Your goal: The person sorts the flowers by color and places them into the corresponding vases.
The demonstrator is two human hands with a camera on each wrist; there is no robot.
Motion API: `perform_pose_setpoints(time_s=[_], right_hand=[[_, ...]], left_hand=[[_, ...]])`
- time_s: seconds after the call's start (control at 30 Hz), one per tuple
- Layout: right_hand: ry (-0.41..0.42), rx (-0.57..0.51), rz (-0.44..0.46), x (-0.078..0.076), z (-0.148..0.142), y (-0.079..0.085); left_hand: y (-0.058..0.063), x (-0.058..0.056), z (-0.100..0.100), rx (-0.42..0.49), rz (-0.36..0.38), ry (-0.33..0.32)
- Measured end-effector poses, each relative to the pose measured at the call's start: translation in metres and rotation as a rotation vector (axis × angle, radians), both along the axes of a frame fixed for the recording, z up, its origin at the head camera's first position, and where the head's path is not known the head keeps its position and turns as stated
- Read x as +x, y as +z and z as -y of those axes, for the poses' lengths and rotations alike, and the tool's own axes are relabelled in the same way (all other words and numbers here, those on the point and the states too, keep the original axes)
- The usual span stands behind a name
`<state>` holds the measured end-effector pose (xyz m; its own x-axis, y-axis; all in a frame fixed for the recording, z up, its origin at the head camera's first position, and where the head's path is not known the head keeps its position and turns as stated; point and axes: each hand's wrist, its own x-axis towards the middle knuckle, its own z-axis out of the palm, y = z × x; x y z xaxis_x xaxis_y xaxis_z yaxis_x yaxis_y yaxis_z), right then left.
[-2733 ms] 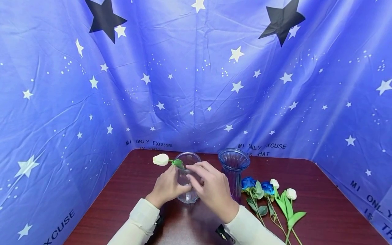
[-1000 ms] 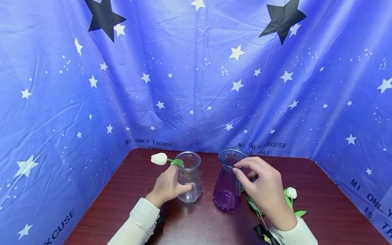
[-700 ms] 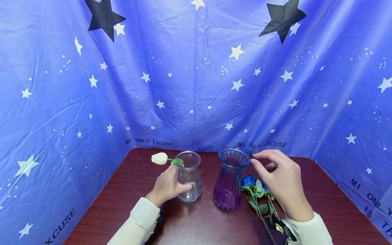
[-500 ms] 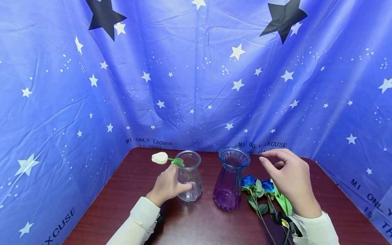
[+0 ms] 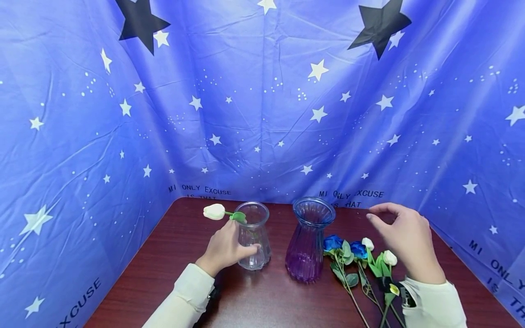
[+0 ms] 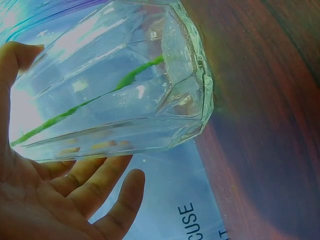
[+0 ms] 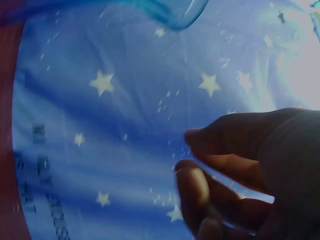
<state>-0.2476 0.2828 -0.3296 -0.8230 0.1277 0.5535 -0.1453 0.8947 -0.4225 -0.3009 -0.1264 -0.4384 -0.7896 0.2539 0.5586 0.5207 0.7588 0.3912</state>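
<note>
Clear vase held at the left, right hand free

The left hand's grip (image 5: 223, 249) is clamped on the clear vase (image 5: 255, 262), thumb on the near side and fingers against the opposite wall, probably to keep the glass from tipping. A white tulip (image 5: 214, 211) stands in it, the stem (image 6: 131, 79) slanting down inside; its bloom hangs out beyond the rim towards 10 o'clock, perhaps because the leaf (image 5: 238, 217) and rim prop it there.

From the left hand's grip, the vase sits at 3 o'clock and the bloom at 11. The right hand's grip (image 5: 406, 241) holds nothing: thumb and forefinger curve towards each other, tips a little apart, above the tabletop (image 5: 262, 303). From it, the clear vase is well off at 9 o'clock. The purple vase (image 5: 304, 262) lies between, also at 9, apart from both hands. At 8 o'clock, near the right wrist, lie 2 blue flowers (image 5: 333, 243) and 2 loose tulips (image 5: 389, 258), blooms towards 11, probably set side by side for easy picking.
</note>
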Motion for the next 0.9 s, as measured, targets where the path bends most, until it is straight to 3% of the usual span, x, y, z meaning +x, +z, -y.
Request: perform_pose_setpoints(time_s=[0.2, 0.9], right_hand=[[-0.041, 0.034, 0.202, -0.007, -0.014, -0.008], [0.008, 0.066, 0.621, -0.029, -0.053, -0.030]], left_hand=[[-0.001, -0.001, 0.000, -0.007, -0.016, 0.005], [-0.001, -0.003, 0.000, 0.002, -0.011, -0.011]])
